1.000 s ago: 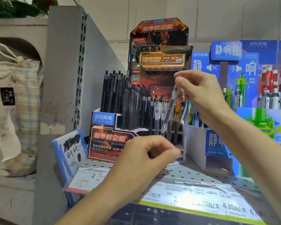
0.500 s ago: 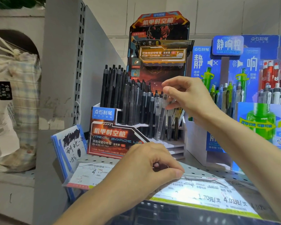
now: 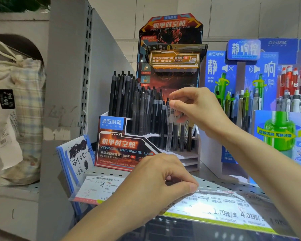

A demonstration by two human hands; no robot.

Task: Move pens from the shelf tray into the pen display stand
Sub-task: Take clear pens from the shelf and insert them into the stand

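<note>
The red-and-black stepped pen display stand (image 3: 118,146) stands on the shelf, with several black pens (image 3: 139,108) upright in its rows. My right hand (image 3: 200,108) pinches the top of a clear pen (image 3: 169,134) that stands nearly upright, its tip in a slot at the stand's lower front step. My left hand (image 3: 156,181) is low in front of the stand with its fingers curled; something thin shows inside them, but I cannot tell what. The shelf tray is out of sight.
A blue display box (image 3: 274,129) of green, white and red pens stands to the right. A grey shelf upright (image 3: 68,84) is on the left, with a cloth bag (image 3: 16,110) beyond it. A blue-edged notepad (image 3: 76,157) and price labels (image 3: 224,213) lie along the shelf front.
My right hand has come down and to the left, lowering the clear pen from a slanted hold above the stand into a front slot. My left hand has stayed almost still.
</note>
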